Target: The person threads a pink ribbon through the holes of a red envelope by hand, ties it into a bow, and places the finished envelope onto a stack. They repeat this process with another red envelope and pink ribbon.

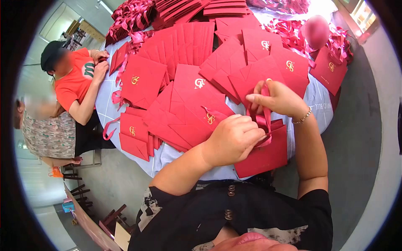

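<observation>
A red paper gift bag lies at the near edge of the cloth-covered table, below both my hands. My left hand is closed in a pinch near the bag's top edge, at the lower end of a red ribbon. Higher up, my right hand, with a bracelet at the wrist, pinches the ribbon's upper loop between thumb and fingers. Part of the ribbon is hidden behind the left fingers. Beside my left hand lie flat red bags with gold and white emblems.
Stacks of red bags and heaps of red ribbon cover much of the round table with its pale blue cloth. At the left, a person in an orange shirt handles a bag; another person is nearby. Stools stand lower left.
</observation>
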`<action>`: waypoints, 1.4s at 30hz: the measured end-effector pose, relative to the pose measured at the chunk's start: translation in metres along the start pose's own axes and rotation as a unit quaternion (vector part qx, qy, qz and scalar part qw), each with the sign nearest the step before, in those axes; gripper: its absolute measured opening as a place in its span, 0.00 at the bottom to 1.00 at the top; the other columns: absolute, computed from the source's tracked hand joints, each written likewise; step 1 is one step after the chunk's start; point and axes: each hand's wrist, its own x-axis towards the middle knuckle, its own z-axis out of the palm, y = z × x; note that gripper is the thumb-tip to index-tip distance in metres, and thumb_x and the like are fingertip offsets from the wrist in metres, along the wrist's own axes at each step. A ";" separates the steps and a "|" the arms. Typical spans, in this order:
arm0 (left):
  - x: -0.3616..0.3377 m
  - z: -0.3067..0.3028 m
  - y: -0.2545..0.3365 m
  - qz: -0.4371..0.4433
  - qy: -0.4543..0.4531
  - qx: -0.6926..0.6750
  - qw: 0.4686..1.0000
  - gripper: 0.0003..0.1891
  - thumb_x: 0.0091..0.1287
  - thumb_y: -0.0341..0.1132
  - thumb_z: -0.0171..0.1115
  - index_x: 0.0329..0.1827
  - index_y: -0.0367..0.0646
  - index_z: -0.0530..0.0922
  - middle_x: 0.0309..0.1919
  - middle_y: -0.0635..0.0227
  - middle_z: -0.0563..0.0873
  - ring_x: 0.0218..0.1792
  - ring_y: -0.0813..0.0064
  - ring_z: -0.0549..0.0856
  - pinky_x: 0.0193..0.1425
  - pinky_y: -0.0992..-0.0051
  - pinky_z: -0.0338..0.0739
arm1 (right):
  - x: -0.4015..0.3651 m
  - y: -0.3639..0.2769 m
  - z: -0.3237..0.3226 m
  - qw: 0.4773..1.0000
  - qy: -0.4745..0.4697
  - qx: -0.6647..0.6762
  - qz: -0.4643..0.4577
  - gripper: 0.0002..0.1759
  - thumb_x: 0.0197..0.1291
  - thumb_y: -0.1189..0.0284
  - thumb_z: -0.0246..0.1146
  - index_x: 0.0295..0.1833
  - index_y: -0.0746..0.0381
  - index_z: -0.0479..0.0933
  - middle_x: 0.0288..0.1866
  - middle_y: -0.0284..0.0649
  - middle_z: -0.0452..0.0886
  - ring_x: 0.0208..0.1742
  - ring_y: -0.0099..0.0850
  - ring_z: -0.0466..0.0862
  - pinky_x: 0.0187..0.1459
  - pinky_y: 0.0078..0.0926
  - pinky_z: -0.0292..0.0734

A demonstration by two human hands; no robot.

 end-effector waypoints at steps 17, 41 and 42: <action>0.005 -0.009 0.005 -0.104 0.052 -0.128 0.985 0.05 0.61 0.22 0.72 0.32 0.36 0.83 0.23 0.62 0.82 0.25 0.67 0.79 0.32 0.70 0.71 | 0.013 0.020 0.018 0.955 0.094 0.236 -0.152 0.15 0.78 0.67 0.58 0.56 0.67 0.81 0.36 0.28 0.81 0.30 0.15 0.78 0.33 0.15 0.74; 0.002 0.010 -0.015 -0.107 0.127 -0.042 0.985 0.11 0.60 0.23 0.72 0.45 0.38 0.85 0.45 0.58 0.89 0.46 0.60 0.87 0.54 0.67 0.80 | -0.116 0.140 -0.187 0.681 0.693 -0.231 -0.051 0.33 0.63 0.57 0.73 0.64 0.71 0.77 0.57 0.49 0.85 0.45 0.32 0.87 0.49 0.29 0.81; 0.003 0.010 -0.016 -0.107 0.122 -0.039 0.986 0.10 0.60 0.23 0.71 0.45 0.38 0.85 0.45 0.58 0.89 0.46 0.60 0.87 0.53 0.67 0.80 | -0.111 0.154 -0.191 0.631 0.705 -0.317 -0.066 0.36 0.61 0.54 0.75 0.63 0.71 0.77 0.59 0.51 0.84 0.45 0.34 0.88 0.49 0.31 0.82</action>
